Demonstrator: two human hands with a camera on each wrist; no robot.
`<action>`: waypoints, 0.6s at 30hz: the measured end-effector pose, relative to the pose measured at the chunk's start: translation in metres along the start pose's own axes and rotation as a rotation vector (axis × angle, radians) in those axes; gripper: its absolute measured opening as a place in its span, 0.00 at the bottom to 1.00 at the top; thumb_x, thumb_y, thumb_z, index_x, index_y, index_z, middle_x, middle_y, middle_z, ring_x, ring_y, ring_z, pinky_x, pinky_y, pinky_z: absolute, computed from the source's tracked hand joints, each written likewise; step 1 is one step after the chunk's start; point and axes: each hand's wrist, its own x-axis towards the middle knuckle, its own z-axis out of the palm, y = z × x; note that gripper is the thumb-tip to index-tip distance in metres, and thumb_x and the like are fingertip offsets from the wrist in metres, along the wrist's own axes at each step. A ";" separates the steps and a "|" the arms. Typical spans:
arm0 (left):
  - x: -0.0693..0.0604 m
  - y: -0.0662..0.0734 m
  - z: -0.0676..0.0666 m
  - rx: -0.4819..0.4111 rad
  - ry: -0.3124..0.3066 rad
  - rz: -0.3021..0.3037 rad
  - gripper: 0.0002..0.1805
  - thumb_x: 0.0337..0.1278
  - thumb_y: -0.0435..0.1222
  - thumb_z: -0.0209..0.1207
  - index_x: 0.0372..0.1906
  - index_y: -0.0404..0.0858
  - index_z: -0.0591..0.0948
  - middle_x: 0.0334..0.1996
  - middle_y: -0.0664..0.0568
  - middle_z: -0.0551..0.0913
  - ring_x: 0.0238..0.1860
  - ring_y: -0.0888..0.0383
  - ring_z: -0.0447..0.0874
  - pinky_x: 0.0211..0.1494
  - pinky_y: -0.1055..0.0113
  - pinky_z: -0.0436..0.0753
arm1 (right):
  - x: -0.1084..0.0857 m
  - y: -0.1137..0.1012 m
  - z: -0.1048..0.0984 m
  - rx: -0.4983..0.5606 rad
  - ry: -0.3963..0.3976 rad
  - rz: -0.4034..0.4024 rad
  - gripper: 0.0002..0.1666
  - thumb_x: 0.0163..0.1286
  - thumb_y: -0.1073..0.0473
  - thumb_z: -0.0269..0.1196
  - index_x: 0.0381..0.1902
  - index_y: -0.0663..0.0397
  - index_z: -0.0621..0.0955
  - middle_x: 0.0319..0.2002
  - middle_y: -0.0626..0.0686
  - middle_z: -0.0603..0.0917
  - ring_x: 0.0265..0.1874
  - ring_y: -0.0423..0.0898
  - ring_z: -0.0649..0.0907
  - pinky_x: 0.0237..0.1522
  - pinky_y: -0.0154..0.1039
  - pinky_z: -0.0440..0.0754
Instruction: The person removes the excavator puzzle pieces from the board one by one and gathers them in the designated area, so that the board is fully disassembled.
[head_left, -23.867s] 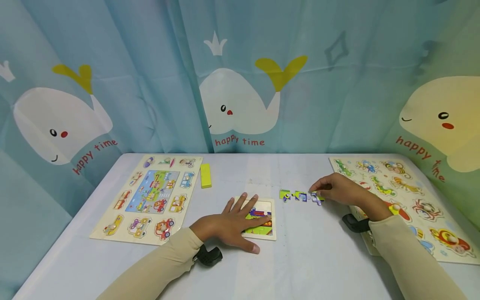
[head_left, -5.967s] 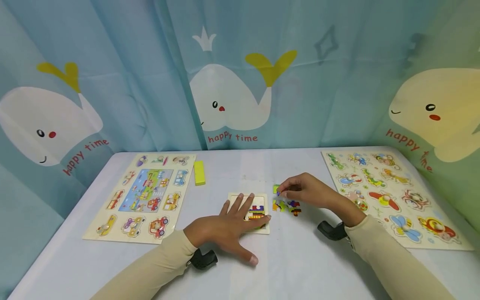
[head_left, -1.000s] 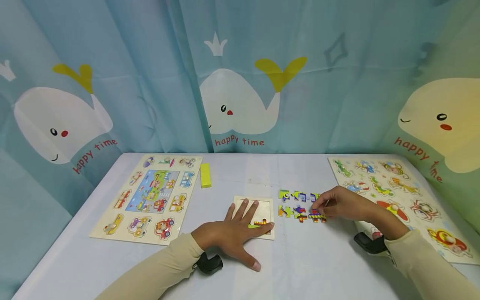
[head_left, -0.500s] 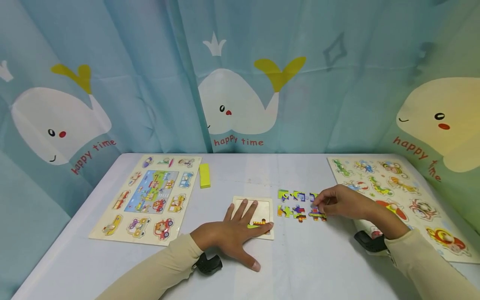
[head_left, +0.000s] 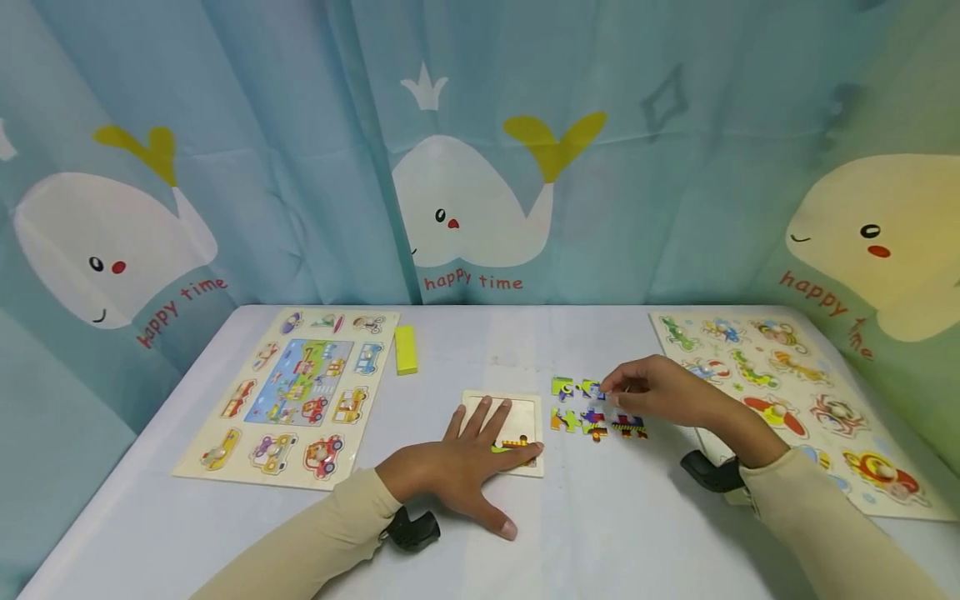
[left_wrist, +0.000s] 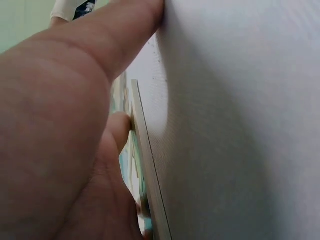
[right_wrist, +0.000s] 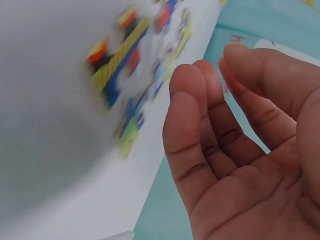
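In the head view the left hand (head_left: pixel 467 471) lies with spread fingers on a small square puzzle board (head_left: pixel 527 407), where a few pieces show beside the index finger. Jigsaw pieces stand in two rows right of the board, among them a striped piece (head_left: pixel 628 427) and a green piece (head_left: pixel 562 386). Above the right end of these rows is the right hand (head_left: pixel 670 393), fingers bent loosely. The right wrist view shows that hand (right_wrist: pixel 240 135) with nothing between thumb and fingers, off the pieces. The left wrist view has the left hand (left_wrist: pixel 55 130) against the board's edge (left_wrist: pixel 149 160).
A vehicle puzzle board (head_left: pixel 217 412) lies at the left, with a yellow block (head_left: pixel 406 350) by its upper right corner. On the right lies an insect puzzle board (head_left: pixel 806 383). A whale-print curtain (head_left: pixel 322 225) hangs behind the table (head_left: pixel 585 533).
Over the last second the right hand has moved off the striped piece, up and left. Since the earliest frame, pieces have left the small board for a second row. The left hand stays on the board.
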 end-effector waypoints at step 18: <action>-0.014 -0.004 -0.001 -0.015 0.052 0.021 0.49 0.47 0.66 0.63 0.75 0.69 0.54 0.76 0.46 0.25 0.72 0.45 0.13 0.71 0.39 0.37 | 0.036 -0.023 0.042 0.050 -0.032 -0.072 0.10 0.68 0.69 0.58 0.44 0.64 0.83 0.33 0.53 0.85 0.26 0.42 0.78 0.29 0.35 0.77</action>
